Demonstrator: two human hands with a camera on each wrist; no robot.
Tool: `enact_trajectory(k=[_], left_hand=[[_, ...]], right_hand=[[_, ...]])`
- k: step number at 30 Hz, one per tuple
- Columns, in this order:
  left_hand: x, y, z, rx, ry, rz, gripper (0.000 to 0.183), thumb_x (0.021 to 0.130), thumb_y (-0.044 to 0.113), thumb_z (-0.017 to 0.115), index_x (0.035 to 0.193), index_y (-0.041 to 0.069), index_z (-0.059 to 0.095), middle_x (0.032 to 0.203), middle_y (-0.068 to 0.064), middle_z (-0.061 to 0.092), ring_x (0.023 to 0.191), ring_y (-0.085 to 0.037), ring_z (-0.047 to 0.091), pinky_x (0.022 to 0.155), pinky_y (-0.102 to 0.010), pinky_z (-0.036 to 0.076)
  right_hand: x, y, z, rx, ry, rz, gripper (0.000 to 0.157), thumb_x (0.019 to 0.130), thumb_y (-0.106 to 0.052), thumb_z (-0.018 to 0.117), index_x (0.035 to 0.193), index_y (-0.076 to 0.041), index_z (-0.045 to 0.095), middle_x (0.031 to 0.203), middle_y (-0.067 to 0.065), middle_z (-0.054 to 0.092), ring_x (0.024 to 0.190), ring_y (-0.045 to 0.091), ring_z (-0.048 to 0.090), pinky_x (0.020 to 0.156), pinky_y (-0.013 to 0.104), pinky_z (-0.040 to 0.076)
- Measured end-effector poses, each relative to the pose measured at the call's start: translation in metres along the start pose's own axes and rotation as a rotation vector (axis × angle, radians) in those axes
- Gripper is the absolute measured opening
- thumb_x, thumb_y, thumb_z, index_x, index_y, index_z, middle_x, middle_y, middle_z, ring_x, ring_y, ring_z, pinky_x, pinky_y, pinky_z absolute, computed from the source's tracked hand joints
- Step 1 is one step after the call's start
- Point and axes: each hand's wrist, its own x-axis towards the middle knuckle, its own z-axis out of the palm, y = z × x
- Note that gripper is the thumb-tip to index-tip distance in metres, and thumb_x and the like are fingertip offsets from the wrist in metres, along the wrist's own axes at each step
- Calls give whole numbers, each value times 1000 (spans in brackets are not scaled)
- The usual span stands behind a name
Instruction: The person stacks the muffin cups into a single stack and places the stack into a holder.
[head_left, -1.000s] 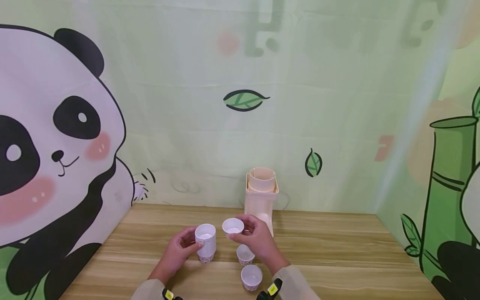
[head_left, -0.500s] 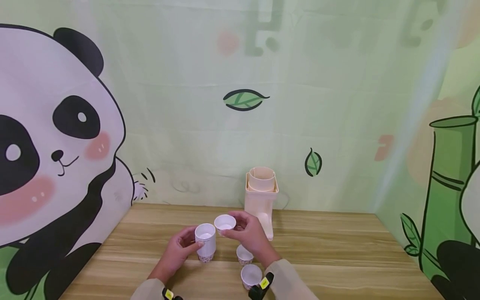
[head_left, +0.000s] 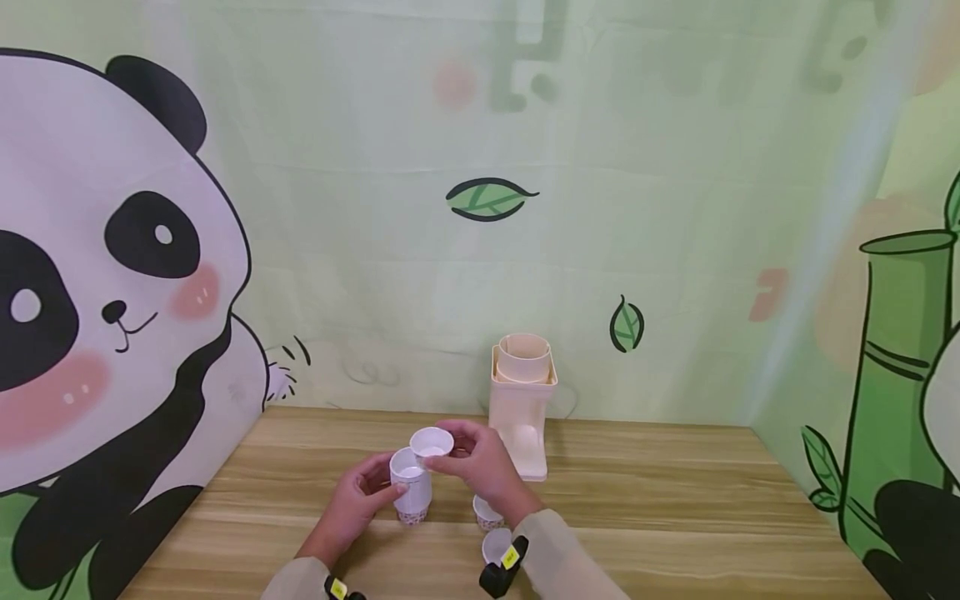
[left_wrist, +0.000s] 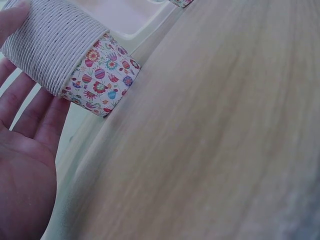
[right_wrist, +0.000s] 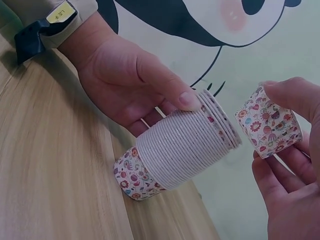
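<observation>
Shifted left: small flower-printed white paper cup (head_left: 431,442), mouth up, just above ribbed, cylindrical white paper-cup stack (right_wrist: 182,150), long axis vertical, on wood-grain counter (head_left: 645,500). Right hand (head_left: 487,467) pinching cup, left hand's (head_left: 351,504) fingers round stack.

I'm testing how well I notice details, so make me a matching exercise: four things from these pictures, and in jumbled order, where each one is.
Things:
1. cup stack
2. raised cup
3. pale pink holder
4. panda picture

Places:
A. standing on the far part of the table
B. gripped by the left hand
C. on the backdrop, at the left
D. held by the right hand

Pairs: 1-B, 2-D, 3-A, 4-C.
</observation>
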Motion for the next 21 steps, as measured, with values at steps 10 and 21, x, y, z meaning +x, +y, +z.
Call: enact_trajectory(k=[10, 21], left_hand=[[0, 0, 0, 4, 2, 8, 52, 89, 8, 78, 137, -1, 59, 131, -22, 68, 109, -7, 67, 93, -21, 53], [2, -2, 0, 10, 32, -22, 52, 88, 9, 79, 136, 3, 61, 130, -16, 70, 110, -10, 67, 92, -21, 54]], right_hand=[[7, 2, 9, -2, -29, -14, 51, 85, -8, 83, 132, 3, 64, 124, 22, 71, 109, 30, 72, 89, 29, 60], [11, 5, 15, -33, -48, -12, 48, 87, -8, 81, 130, 0, 65, 125, 20, 71, 110, 29, 71, 90, 29, 59]])
